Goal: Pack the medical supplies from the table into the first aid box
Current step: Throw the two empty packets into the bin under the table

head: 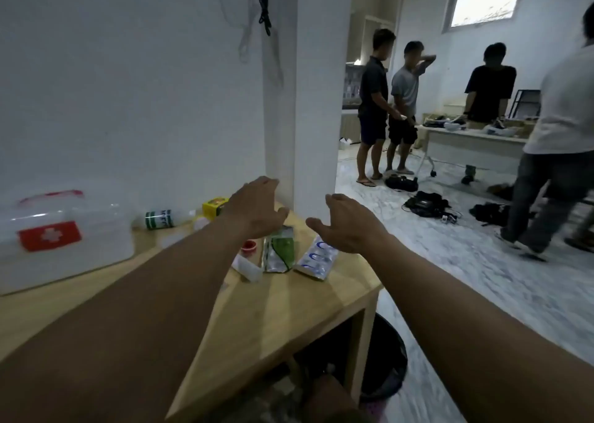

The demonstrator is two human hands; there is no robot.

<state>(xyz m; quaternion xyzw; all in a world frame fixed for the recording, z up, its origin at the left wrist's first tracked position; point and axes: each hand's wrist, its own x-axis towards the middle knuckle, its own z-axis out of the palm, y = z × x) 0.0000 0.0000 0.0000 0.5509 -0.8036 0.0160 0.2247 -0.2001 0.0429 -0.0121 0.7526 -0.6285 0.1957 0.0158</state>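
Observation:
A translucent white first aid box point(61, 239) with a red cross label and red handle stands shut at the left of the wooden table point(289, 307). Supplies lie to its right: a green-labelled bottle point(159, 219) on its side, a yellow box point(213, 207), a small red-capped item point(249, 246), a white tube point(247, 268), a green sachet point(278, 252) and a white-blue packet point(316, 258). My left hand point(257, 208) hovers above the sachet, fingers spread, empty. My right hand point(347, 223) hangs over the packet's far end, open and empty.
A white wall and pillar point(315, 101) stand right behind the table. A black bin point(385, 361) sits under the table's right end. Several people stand around another table point(475, 143) farther back, with black bags point(427, 202) on the marble floor.

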